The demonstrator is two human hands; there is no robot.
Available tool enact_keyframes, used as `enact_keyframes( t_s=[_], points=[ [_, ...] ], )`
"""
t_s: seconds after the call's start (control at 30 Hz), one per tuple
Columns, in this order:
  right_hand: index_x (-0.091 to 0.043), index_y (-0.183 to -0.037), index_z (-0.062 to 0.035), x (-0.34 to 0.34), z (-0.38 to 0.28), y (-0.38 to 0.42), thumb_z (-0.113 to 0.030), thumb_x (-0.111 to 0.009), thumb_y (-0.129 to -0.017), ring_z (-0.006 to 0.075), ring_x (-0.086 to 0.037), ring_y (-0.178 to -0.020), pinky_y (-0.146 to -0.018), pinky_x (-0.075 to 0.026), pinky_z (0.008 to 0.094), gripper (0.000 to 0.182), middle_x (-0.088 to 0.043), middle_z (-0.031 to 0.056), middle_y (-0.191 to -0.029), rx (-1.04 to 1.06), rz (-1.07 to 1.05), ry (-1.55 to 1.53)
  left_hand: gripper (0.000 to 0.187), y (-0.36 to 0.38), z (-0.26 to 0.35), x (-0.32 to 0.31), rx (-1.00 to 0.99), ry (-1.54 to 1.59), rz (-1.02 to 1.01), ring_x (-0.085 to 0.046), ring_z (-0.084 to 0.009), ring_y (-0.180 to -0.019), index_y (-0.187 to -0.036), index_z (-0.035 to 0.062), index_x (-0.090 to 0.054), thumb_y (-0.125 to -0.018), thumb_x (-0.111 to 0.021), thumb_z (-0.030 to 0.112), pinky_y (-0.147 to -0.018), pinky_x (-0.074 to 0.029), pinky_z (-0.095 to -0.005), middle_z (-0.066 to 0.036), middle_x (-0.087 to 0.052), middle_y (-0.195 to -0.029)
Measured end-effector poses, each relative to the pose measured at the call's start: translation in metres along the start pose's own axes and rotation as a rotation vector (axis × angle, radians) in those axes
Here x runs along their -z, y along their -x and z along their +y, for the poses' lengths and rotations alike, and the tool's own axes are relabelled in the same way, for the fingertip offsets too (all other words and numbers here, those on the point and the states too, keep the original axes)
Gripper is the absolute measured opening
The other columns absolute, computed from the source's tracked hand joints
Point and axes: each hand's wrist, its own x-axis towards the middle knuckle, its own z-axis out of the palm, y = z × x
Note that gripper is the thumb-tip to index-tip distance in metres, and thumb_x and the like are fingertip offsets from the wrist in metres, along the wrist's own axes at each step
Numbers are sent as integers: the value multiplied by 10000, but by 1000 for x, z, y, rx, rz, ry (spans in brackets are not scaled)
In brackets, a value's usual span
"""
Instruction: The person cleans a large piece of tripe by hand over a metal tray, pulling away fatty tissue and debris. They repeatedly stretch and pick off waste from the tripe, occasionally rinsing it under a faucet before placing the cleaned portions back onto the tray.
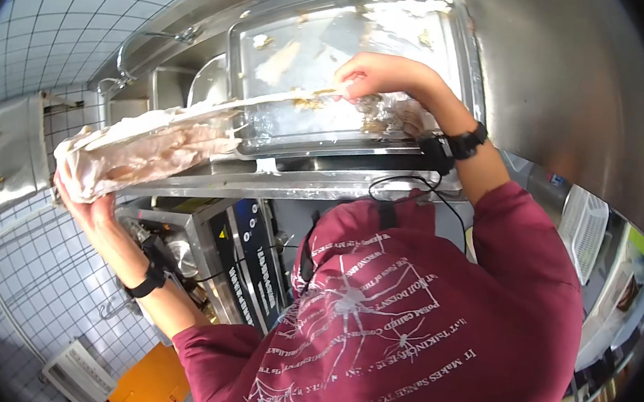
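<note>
A large piece of pale pinkish raw meat [164,151] hangs at the left, partly over the counter's front edge. My left hand [89,206] is wrapped round its lower left end from below. From the meat's top edge a long whitish strip [269,101] runs taut to the right. My right hand [388,77] grips the strip's far end between closed fingers, above a big metal tray [265,151]. In the tray lie wet scraps and yellowish bits, with a heap of darker, shiny pieces [392,115] just under my right hand.
A faucet [122,62] and small metal basins [166,89] stand beyond the meat. Below the counter is a steel appliance with a dark printed panel [251,248]. A steel surface [557,92] extends to the right, with white plastic baskets [582,234] lower down.
</note>
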Motion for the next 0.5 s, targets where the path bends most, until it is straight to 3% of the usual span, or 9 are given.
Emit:
enact_keyframes(
  t_s=[0.13,0.2,0.4,0.47,0.5],
  points=[
    [-653,-955,-32,8,15,3,-162,-660,-828,49,-520,-668,-589,-405,219,182,-596,-41,-732,-52,49,28,348,6,1,-6,-5,46,-44,-574,-238,-1076,-1147,63,-608,-915,-539,313,-915,-488,-406,-84,-617,-1171],
    [-641,-963,-35,6,15,11,-146,-651,-841,53,-487,-684,-598,-386,227,166,-571,-38,-732,-46,80,-122,368,7,2,-10,-23,2,-5,-564,-245,-1097,-1169,70,-603,-913,-530,324,-940,-470,-418,-86,-611,-1190],
    [-651,-984,-69,24,-8,36,-186,-637,-859,25,-460,-652,-569,-368,203,172,-571,-49,-748,-123,143,-178,436,5,-3,-15,89,-61,-101,-542,-267,-1146,-1226,86,-573,-908,-509,376,-988,-427,-465,-95,-594,-1223],
    [-660,-995,-64,28,-5,37,-213,-642,-861,55,-482,-664,-582,-395,219,201,-583,-27,-747,-86,183,-143,428,-3,-14,-11,92,-99,-118,-556,-261,-1121,-1217,103,-577,-902,-521,388,-960,-445,-458,-88,-606,-1195],
    [-664,-994,-57,30,2,37,-215,-643,-859,77,-517,-699,-612,-420,239,208,-602,-3,-766,-53,186,89,409,0,-19,-16,112,-95,-147,-569,-247,-1092,-1186,111,-589,-899,-528,396,-925,-466,-441,-72,-618,-1167]
  ],
)
